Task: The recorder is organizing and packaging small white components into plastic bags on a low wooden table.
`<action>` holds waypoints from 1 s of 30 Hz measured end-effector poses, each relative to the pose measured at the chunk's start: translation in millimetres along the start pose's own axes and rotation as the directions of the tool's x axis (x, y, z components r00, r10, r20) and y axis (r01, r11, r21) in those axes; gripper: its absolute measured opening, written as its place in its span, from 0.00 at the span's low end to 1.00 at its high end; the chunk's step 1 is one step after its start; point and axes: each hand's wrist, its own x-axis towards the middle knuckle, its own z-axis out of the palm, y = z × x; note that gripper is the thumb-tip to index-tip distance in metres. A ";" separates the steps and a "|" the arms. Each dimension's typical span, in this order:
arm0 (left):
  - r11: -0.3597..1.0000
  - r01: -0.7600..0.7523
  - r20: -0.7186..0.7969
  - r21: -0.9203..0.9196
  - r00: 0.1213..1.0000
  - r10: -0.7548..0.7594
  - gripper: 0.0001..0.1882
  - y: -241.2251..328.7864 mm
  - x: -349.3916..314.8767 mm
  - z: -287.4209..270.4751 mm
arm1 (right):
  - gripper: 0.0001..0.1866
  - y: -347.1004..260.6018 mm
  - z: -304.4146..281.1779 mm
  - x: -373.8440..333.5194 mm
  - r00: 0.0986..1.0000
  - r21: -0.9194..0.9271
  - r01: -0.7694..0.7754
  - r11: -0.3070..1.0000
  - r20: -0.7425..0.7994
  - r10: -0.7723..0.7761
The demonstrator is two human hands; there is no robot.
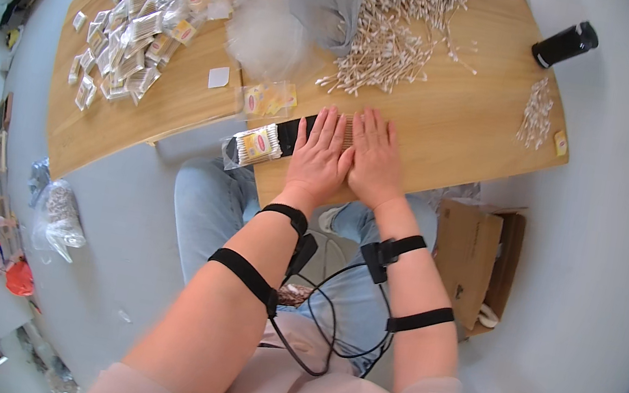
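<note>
- Cotton swabs [348,132], a small bunch, lie on the table [457,128] under both flat palms.
- Left hand [319,156] and right hand [374,159]: fingers straight, together, gripping nothing.
- Filled packets [130,36] are stacked far left; a loose swab heap [393,36] remains unpacked.

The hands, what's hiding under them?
Both hands, left and right, lie flat on the wooden table. Cotton swabs peek out between them, and a black strip sticks out leftward. How many swabs are underneath is covered.
</note>
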 end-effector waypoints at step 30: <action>0.982 -0.016 0.078 0.187 0.997 0.001 0.39 3.2 1.3 -0.6 | 0.15 -43.7 10.3 65.6 0.866 0.257 0.444 0.858 0.121 -0.485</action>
